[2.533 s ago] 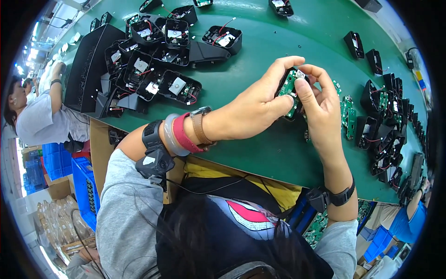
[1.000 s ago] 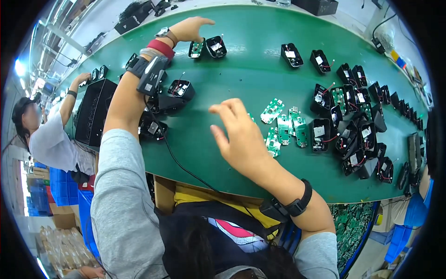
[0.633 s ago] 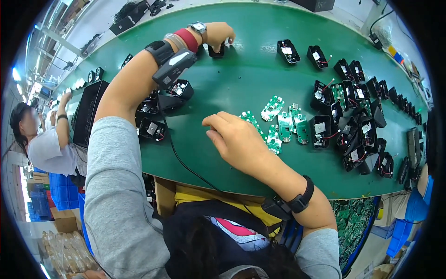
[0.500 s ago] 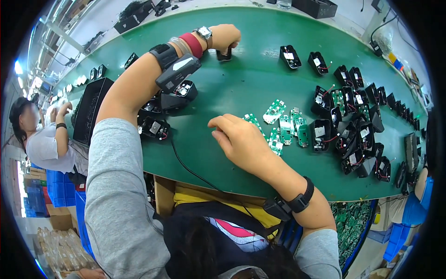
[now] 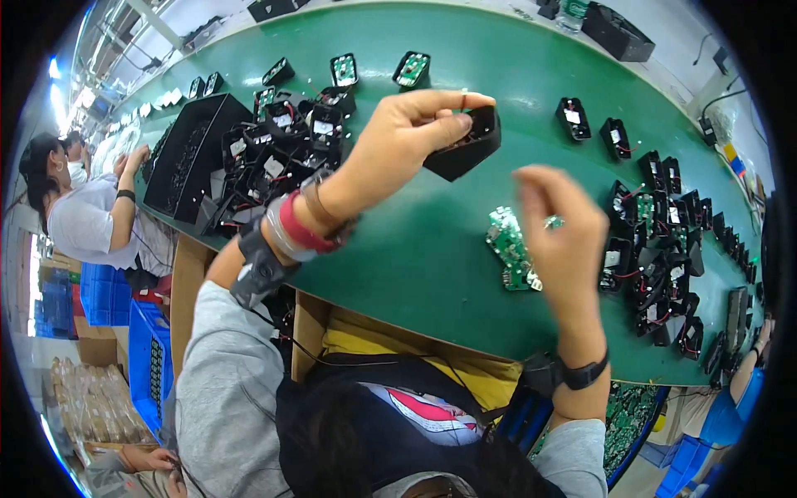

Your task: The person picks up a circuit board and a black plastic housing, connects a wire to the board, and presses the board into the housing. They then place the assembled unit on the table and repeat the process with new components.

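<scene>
I see open room from table edge (image 5: 432, 329) to black housing (image 5: 471, 153), slanting lengthwise away-right, pinched by left hand (image 5: 405, 139); grip of right hand (image 5: 571, 236) unclear.

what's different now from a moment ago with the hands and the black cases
The left hand, which was reaching far out over a black case, has drawn back toward the body, gripping that case. The right hand has moved rightward to the loose green circuit boards; whether it holds one can't be made out. The pile of black cases on the right looks unchanged.
</scene>
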`<state>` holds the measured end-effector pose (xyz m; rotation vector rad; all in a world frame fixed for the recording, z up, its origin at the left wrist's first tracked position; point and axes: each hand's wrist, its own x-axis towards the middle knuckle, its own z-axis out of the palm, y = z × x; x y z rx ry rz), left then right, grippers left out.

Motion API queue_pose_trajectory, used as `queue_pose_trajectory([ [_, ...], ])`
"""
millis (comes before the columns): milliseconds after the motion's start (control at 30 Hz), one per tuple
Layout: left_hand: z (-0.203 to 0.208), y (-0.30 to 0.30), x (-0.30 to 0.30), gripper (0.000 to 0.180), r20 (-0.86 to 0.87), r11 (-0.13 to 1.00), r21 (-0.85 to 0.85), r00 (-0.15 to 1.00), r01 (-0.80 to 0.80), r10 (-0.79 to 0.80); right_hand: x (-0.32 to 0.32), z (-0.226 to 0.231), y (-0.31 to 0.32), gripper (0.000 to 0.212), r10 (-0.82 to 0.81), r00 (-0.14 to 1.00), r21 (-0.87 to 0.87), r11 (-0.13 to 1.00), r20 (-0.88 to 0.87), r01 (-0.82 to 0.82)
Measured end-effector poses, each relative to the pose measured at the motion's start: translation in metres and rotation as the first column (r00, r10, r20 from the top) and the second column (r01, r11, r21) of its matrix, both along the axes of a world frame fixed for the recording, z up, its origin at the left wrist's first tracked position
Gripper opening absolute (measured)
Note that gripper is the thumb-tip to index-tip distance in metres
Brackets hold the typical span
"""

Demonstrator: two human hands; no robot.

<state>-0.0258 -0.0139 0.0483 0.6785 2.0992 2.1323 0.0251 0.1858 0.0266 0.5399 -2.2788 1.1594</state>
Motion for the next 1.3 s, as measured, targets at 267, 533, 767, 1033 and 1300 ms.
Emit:
queue_pose_trajectory([
  [267, -0.035, -0.017, 0.006, 0.04, 0.593, 0.935, 0.354, 0.769, 0.018, -0.239, -0.03, -0.007, 0.048, 0.022, -0.36, 0.866, 0.188, 0.932, 0.348, 0.311],
  [533, -0.041, -0.009, 0.014, 0.036, 0.626, 0.95, 0.308, 0.743, 0.043, -0.237, -0.026, -0.018, 0.039, 0.035, -0.305, 0.867, 0.51, 0.857, 0.393, 0.071],
  [767, -0.039, -0.005, 0.015, 0.022, 0.368, 0.985, 0.145, 0.919, 0.095, -0.143, -0.024, -0.033, 0.03, 0.05, -0.404, 0.875, 0.461, 0.851, 0.266, 0.252],
  [1033, -0.045, -0.004, 0.015, 0.019, 0.365, 0.992, 0.095, 0.924, 0.08, -0.11, -0.021, -0.016, 0.043, 0.045, -0.218, 0.856, 0.482, 0.875, 0.469, -0.041],
  [1300, -0.049, 0.001, 0.016, 0.021, 0.308, 0.998, 0.041, 0.949, 0.05, -0.06, -0.027, -0.003, 0.039, 0.022, 0.105, 0.771, -0.269, 0.959, 0.628, 0.089],
])
